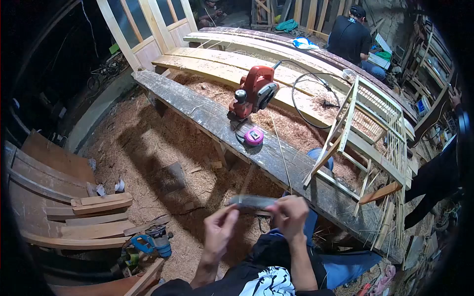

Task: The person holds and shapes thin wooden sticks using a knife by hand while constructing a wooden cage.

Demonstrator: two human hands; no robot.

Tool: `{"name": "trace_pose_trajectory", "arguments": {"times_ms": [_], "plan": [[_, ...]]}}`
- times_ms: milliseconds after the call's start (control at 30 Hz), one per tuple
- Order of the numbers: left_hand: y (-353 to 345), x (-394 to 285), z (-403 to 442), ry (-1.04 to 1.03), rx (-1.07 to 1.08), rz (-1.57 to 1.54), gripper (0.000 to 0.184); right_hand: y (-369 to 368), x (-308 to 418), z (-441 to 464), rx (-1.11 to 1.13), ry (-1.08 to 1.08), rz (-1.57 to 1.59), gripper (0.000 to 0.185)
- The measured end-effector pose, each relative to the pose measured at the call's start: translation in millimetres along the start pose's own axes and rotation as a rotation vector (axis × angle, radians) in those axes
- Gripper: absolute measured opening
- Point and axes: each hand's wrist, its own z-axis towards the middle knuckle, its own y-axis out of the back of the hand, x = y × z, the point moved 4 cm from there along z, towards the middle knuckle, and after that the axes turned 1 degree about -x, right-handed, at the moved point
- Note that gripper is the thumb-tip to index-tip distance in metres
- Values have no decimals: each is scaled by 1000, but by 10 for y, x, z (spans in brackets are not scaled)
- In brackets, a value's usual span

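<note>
A short, dark grey flat piece [254, 201] is held up between my two hands, slightly blurred. My left hand [220, 232] pinches its left end, and my right hand [291, 217] has its fingers closed at the right end. Just beyond them runs a worn grey plank [197, 114]. On it stands a red electric planer [256, 89] with a black cord, and close in front of the planer lies a pink tape measure [254, 136].
A slatted wooden frame [365, 133] lies on the bench at right. Long boards [217, 69] stretch behind the planer. A blue power tool [157, 241] and wood pieces [101, 204] are lower left. One person [348, 37] sits at the back; another [439, 167] stands right.
</note>
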Motion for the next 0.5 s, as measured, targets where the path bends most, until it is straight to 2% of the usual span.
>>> {"name": "trace_pose_trajectory", "arguments": {"times_ms": [33, 100, 133, 167, 233, 267, 500], "plan": [[152, -77, -6, 4, -61, -25, 22, 121, -152, -43, -116, -118, 26, 13], [424, -58, -9, -125, -81, -31, 22, 519, -575, -145, -258, -482, -69, 13], [430, -9, -28, 25, -38, -7, 21, 640, -353, -61, -190, -248, -189, 12], [342, 65, -17, 80, -16, -70, 21, 582, -309, -124, -182, -264, -191, 12], [149, 98, 42, 78, 44, -194, 23, 403, -117, -152, -152, -141, 71, 16], [38, 80, 80, 75, 53, -196, 23, 372, 34, -47, -121, -3, -11, 21], [-264, 95, 103, 122, 258, -295, 33, 174, 379, 96, 0, 57, 40, 25]]}}
